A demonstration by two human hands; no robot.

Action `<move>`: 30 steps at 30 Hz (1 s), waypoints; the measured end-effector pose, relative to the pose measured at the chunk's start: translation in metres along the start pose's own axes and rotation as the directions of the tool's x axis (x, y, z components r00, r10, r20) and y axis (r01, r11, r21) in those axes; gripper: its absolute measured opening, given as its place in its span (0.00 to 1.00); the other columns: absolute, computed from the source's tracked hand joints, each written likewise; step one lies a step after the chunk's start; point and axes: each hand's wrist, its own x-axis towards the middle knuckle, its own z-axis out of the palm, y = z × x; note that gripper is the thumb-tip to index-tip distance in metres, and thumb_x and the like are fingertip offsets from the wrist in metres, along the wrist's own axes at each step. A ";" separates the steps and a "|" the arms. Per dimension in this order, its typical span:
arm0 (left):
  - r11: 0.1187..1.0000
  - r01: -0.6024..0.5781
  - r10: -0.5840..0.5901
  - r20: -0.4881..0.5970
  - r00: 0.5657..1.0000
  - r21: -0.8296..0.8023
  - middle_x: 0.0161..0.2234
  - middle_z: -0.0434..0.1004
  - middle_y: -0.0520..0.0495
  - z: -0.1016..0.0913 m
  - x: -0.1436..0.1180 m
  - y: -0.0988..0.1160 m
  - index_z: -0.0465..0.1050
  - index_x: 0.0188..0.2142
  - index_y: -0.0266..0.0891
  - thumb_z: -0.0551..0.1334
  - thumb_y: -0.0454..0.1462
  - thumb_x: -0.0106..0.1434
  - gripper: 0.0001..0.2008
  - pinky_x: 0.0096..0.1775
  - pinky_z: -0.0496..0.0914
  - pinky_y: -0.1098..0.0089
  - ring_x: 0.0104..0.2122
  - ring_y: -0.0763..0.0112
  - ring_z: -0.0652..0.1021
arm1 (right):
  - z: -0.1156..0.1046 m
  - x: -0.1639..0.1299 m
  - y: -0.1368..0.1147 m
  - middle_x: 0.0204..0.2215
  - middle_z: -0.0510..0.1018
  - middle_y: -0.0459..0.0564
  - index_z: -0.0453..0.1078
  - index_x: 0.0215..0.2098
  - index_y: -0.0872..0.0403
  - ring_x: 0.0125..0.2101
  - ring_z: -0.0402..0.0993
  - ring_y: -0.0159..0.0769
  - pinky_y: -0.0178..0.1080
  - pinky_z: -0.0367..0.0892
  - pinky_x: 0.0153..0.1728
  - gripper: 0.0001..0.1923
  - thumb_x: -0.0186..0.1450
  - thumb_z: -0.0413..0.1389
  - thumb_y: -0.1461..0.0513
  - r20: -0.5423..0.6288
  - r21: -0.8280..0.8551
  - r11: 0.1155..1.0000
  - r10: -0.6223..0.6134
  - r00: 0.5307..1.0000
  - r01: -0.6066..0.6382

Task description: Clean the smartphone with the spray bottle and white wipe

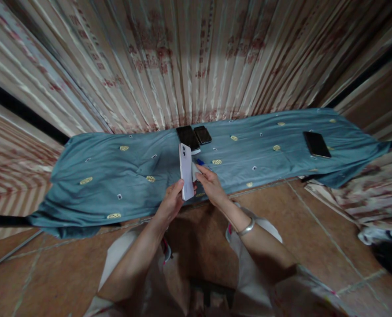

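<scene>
A pale lilac smartphone [186, 171] is tilted upright over the cloth-covered surface, its camera side towards me. My left hand [173, 198] is closed around its lower end, thumb along the left edge. At the phone's right edge, my right hand [211, 182] pinches a small pale grey-white piece [194, 171], perhaps a cloth; its kind is not clear. A small blue object [200, 162] lies just beyond the right fingertips. Behind the phone lie a black flat device [188, 137], with something white at its near edge, and a smaller dark square object [203, 135].
Teal patterned cloth [169, 193] covers a long, low surface before me. Towards its right end lies a black tablet-like device [316, 144]. Striped curtains [183, 66] hang behind and at both sides, with dark poles [24, 110]. Brown tiles [301, 224] form the floor.
</scene>
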 end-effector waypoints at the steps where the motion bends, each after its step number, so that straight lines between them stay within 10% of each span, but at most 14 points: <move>1: 1.000 -0.008 0.008 0.013 1.000 0.009 0.33 0.82 0.42 0.000 0.000 -0.001 0.77 0.38 0.34 0.74 0.52 0.42 0.29 0.45 0.75 0.60 0.43 0.54 0.81 | 0.000 0.000 -0.001 0.41 0.82 0.47 0.74 0.53 0.51 0.37 0.75 0.38 0.41 0.72 0.43 0.23 0.60 0.55 0.56 -0.003 -0.007 1.000 0.000 1.000 0.000; 11: 0.995 -0.052 0.045 0.093 0.995 0.079 0.52 0.74 0.44 -0.002 -0.003 0.007 0.67 0.58 0.45 0.73 0.45 0.46 0.39 0.42 0.75 0.63 0.46 0.60 0.77 | 0.000 -0.007 -0.007 0.45 0.81 0.47 0.75 0.49 0.52 0.45 0.76 0.39 0.42 0.68 0.51 0.21 0.60 0.58 0.54 0.093 0.027 1.000 0.005 0.996 -0.008; 30: 0.997 -0.074 0.074 0.094 0.993 0.000 0.37 0.82 0.46 -0.008 0.000 0.020 0.76 0.43 0.38 0.74 0.40 0.42 0.27 0.48 0.70 0.61 0.43 0.58 0.80 | -0.002 -0.018 -0.007 0.36 0.83 0.45 0.79 0.43 0.51 0.32 0.73 0.32 0.34 0.66 0.33 0.17 0.56 0.63 0.55 0.273 0.131 0.954 0.228 0.935 -0.270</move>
